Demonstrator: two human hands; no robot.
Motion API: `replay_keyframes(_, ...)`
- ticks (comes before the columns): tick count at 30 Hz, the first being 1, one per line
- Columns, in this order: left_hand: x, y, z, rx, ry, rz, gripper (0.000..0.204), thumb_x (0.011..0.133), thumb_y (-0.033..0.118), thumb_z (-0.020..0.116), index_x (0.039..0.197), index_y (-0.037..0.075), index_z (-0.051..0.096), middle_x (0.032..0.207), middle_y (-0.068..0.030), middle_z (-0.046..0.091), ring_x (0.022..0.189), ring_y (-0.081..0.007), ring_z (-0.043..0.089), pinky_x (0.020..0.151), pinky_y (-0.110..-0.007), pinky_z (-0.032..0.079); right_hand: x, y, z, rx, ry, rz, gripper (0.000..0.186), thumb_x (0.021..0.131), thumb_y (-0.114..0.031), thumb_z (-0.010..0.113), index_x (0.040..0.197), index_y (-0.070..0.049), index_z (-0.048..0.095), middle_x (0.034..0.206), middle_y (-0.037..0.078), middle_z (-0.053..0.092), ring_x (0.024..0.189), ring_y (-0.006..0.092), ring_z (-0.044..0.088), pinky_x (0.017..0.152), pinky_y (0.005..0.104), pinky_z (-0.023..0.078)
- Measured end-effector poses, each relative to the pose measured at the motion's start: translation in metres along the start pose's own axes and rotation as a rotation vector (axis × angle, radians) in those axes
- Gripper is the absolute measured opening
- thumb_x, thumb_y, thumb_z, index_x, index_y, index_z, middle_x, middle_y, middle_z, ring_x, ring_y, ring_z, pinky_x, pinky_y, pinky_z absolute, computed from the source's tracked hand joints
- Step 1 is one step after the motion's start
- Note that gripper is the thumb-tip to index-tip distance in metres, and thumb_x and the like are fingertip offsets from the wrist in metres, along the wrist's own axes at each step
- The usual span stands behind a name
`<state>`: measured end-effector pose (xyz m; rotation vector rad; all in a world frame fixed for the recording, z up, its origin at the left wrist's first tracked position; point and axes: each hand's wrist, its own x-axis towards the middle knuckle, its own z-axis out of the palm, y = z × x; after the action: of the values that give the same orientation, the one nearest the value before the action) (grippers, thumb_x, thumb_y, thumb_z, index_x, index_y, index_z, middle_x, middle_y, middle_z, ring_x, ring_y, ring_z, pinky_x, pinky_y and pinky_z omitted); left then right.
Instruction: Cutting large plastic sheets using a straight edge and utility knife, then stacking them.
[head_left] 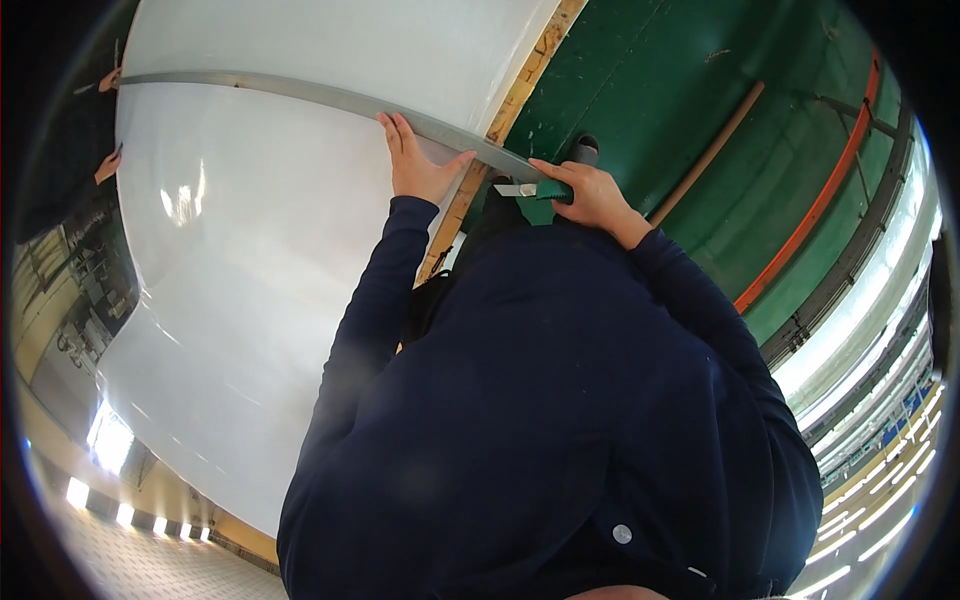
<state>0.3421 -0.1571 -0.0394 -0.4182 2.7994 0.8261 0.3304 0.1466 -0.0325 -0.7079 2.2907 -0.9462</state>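
Note:
A long grey metal straightedge (300,95) lies across white sheet material (240,250) and reaches over a wooden edge strip (460,200). My left hand (415,165) rests with spread fingers on the sheet, fingertips at the straightedge's near side. My right hand (590,197) holds a green utility knife (550,192), blade extended to the left, with my forefinger at the right end of the straightedge. A co-worker's two hands (108,165) are at the far left edge of the sheet, one by the straightedge's other end.
To my right are a green surface (640,70), a wooden pole (710,150) and an orange bar (810,210). My feet (583,148) show just beyond my hands. The co-worker (60,150) stands at the far left in dark clothing.

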Motion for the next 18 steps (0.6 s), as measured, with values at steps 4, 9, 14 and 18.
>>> replay_keyframes(4,0.0,-0.001,0.002,0.023,0.007,0.0,0.139,0.069,0.064,0.084,0.156,-0.01,0.006,0.165,-0.0298,-0.004,0.155,-0.0384,0.009,0.122,-0.04,0.026,0.001,0.0,-0.001,0.0,0.01,-0.003,0.079,0.074,-0.014,0.071,0.149,-0.03,0.05,0.088,0.006,0.06,0.085,0.0292,0.065,0.073,0.0408,0.054)
replay_keyframes(9,0.001,0.001,0.0,0.009,0.007,0.008,0.139,0.069,0.066,0.083,0.156,-0.01,0.007,0.165,-0.0304,-0.003,0.155,-0.0396,0.008,0.122,-0.041,0.025,0.0,0.001,-0.002,-0.009,0.008,-0.007,0.08,0.074,-0.013,0.072,0.149,-0.028,0.05,0.088,0.006,0.06,0.085,0.0288,0.065,0.073,0.0404,0.054)
replay_keyframes(14,0.002,0.018,-0.01,0.263,-0.089,-0.189,0.141,0.065,0.07,0.083,0.159,-0.005,0.01,0.166,-0.0281,0.001,0.154,-0.0427,0.008,0.12,-0.055,0.026,0.001,0.003,0.001,-0.038,0.039,-0.037,0.077,0.077,-0.018,0.073,0.149,-0.029,0.049,0.085,0.007,0.059,0.084,0.0285,0.065,0.074,0.0418,0.054)
replay_keyframes(18,0.014,0.035,-0.024,0.345,-0.236,-0.281,0.141,0.062,0.073,0.081,0.159,-0.003,0.014,0.169,-0.0209,0.004,0.155,-0.0405,0.008,0.113,-0.07,0.027,0.003,0.0,-0.003,-0.068,0.05,-0.066,0.073,0.078,-0.018,0.075,0.147,-0.027,0.052,0.088,0.008,0.058,0.083,0.0295,0.064,0.075,0.0432,0.054)
